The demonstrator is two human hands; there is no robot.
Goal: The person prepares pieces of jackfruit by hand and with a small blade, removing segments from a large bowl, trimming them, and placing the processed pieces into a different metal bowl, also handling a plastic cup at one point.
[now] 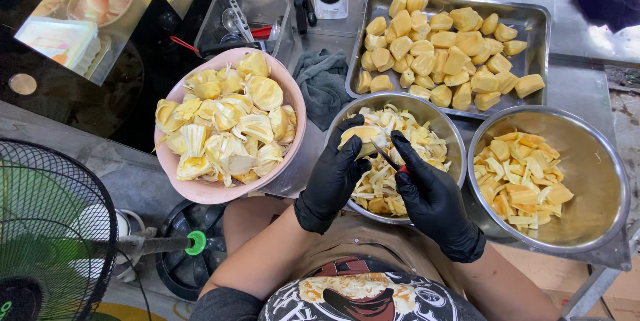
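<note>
1. Two black-gloved hands over the middle steel bowl (pixel 445 128): left hand (pixel 333 174) closed around a yellow jackfruit pod (pixel 358 136); right hand (pixel 430 194) gripping a small red-handled knife (pixel 390 161), blade at the pod.
2. Middle bowl: pale fibrous scraps.
3. Right: steel bowl (pixel 593 154) of cut yellow pieces.
4. Left: pink bowl (pixel 293 104) of untrimmed pods.
5. Far: steel tray (pixel 533 18) of cleaned pods; grey cloth (pixel 322 81).

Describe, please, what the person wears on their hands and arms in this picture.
Both the left hand and the right hand wear glossy black disposable gloves that fit tightly and end in a slightly bunched cuff at the wrist. Above the cuffs the forearms are bare, with no watch or bracelet in view. A dark grey sleeve shows only at the upper left arm.
</note>
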